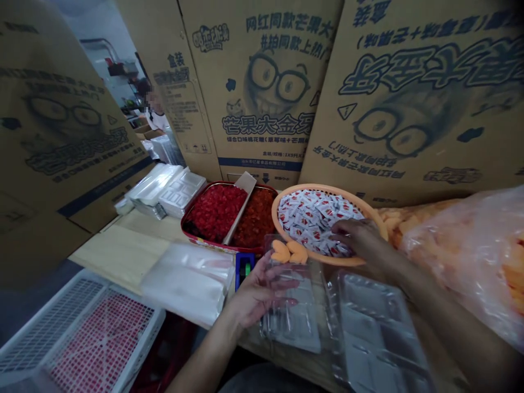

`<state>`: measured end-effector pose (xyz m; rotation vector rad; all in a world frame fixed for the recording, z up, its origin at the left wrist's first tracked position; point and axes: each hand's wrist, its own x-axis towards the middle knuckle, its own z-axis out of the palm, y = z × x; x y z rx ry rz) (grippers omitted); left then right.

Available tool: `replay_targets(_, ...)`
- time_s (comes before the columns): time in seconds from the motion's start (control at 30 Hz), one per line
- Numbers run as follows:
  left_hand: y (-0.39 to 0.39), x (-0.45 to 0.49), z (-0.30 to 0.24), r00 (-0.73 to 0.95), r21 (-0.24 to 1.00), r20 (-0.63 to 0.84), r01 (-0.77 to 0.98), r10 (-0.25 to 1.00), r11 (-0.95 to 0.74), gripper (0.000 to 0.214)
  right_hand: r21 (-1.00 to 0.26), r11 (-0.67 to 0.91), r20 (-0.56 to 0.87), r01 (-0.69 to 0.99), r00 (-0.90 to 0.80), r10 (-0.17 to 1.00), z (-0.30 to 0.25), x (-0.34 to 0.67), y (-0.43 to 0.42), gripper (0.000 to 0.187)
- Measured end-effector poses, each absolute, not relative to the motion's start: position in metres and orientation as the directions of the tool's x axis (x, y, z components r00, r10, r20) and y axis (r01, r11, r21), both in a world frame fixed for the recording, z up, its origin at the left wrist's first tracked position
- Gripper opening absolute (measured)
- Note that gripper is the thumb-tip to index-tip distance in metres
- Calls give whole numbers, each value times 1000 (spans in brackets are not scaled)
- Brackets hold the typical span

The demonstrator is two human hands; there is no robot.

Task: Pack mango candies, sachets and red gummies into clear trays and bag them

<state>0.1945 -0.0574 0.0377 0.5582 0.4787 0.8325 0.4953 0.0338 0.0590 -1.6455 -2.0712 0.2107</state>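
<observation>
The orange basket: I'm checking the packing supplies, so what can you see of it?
The orange basket is round and shallow, apparently plastic, with a smooth rim, holding small white sachets printed in red. The right hand rests its fingers among them. A clear plastic tray overlaps its near edge.

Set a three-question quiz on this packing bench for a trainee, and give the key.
1. Multiple choice: what is the right hand touching? A) white sachets B) loose screws C) a folded towel
2. True or false: the left hand touches a clear plastic tray holding orange pieces.
3. Fill in the blank: the sachets lie in a round ____ basket.

Key: 1 A; 2 true; 3 orange.
</observation>
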Motion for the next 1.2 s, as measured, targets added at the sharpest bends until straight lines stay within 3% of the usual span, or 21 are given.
replay_targets(0.13,-53,194,37,612,611,-152,-559,776,560,84,-736,163,224,657,8,975,90,465,14,43)
replay_targets(0.3,-55,197,41,603,577,-134,-597,786,557,87,-821,219,99,527,-247,964,111,400,-19,26)
replay_targets(0.47,-57,196,41,571,573,-177,-602,801,556,90,-710,393,117,584,-453,884,91,373,-22,13)
replay_targets(0.67,-58,189,40,558,589,-172,-602,812,539,90,-582,538,228,610,-513,828,82,376,-20,15)
replay_targets(0.73,-58,186,40,552,595,-172,-602,816,533,89,-558,494,273,666,-416,868,83,389,-14,20)
replay_targets(0.8,-58,182,40,544,609,-176,-595,820,525,90,-471,354,232,808,-274,933,82,410,-2,21)
replay_targets(0.9,-57,176,40,530,628,-179,-587,829,511,91,-190,101,0,977,-103,995,75,442,18,23)
replay_targets(0.97,-55,173,41,518,630,-187,-589,835,507,91,-87,37,-129,995,-48,990,68,456,28,24)
replay_targets(1.1,-54,170,42,477,599,-220,-622,851,504,84,-156,39,-196,987,-70,978,55,463,36,11)
replay_targets(1.2,-53,170,43,462,584,-237,-635,854,506,75,-257,81,-88,963,-106,990,48,466,37,7)
